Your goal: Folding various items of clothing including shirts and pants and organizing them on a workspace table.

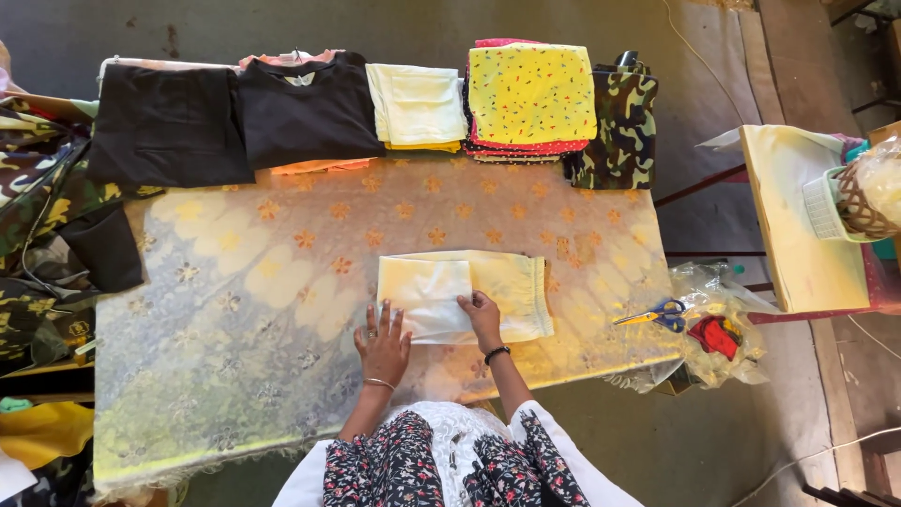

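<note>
Nearest, at 6 o'clock: floral sleeves, then the left hand [383, 344] spread flat, fingers apart, palm down at the near left edge of a pale yellow folded garment [465, 295], clamped on nothing. Just to its right, the right hand [482, 317] resting on the cloth's near edge, fingers pressed down rather than closed around anything. Garment lying at table centre on a flower-patterned cover [282, 272], a whiter folded panel on top at its left, a gathered hem at 3 o'clock. Likely light, soft and limp, prone to sliding on the smooth cover and to losing its fold if lifted by one corner; best taken at a folded edge with both hands, or pinched through all layers. At 3 o'clock, blue-and-yellow-handled scissors [655, 314], beside a crumpled clear plastic bag [718, 329] with something red inside; no label legible. Further right, a woven basket [862, 202] on a pale board. At 12 o'clock, along the far edge, folded stacks: black garments [169, 122], a black shirt [305, 108], a pale yellow pile [416, 105], a yellow dotted cloth [530, 94] over red, a camouflage bundle [619, 131]. At 9 o'clock, more camouflage fabric [38, 188].
</note>
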